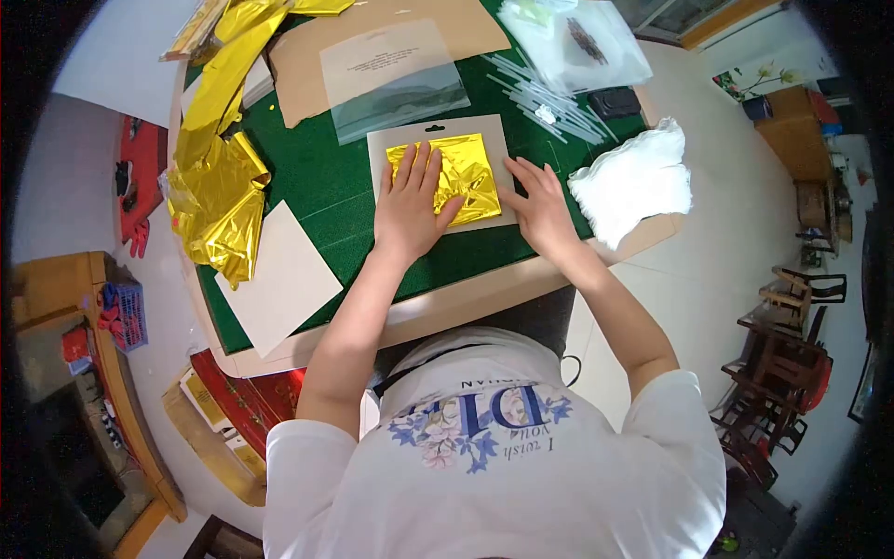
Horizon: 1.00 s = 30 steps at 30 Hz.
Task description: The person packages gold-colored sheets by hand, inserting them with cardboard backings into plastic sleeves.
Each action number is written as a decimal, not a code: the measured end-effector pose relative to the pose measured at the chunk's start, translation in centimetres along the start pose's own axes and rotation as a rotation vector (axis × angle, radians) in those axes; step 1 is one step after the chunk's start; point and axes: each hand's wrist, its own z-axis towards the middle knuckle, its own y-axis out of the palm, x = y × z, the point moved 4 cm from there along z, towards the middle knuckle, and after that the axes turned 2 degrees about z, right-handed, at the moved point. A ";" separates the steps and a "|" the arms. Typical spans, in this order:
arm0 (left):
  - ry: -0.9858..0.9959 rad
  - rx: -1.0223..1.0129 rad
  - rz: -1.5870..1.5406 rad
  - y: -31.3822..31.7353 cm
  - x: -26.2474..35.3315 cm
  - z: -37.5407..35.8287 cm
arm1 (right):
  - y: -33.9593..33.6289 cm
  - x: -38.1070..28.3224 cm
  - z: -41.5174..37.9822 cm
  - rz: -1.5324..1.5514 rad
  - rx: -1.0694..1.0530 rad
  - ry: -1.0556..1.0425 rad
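Note:
My left hand (408,205) lies flat with its fingers stretched out, pressing on the left part of a folded gold foil sheet (470,168). The foil rests crinkled and shiny on a pale card (484,129) with a black-edged hang slot at its top. At the card's right edge is my right hand (542,207), fingers apart, fingertips at or just over the edge. It holds nothing. Part of the foil and the card's left side are hidden under my left hand.
Gold foil (228,200) spills down the table's left side, beside a blank card (279,279). Ahead lie a printed clear bag (400,88) and brown cardboard (298,65). To the right are white plastic straws (549,102), a black item (615,103) and white sheets (633,182).

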 end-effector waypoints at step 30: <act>-0.016 -0.012 -0.019 -0.2 0.1 0.1 | -0.8 1.9 0.8 0.083 -0.172 -0.162</act>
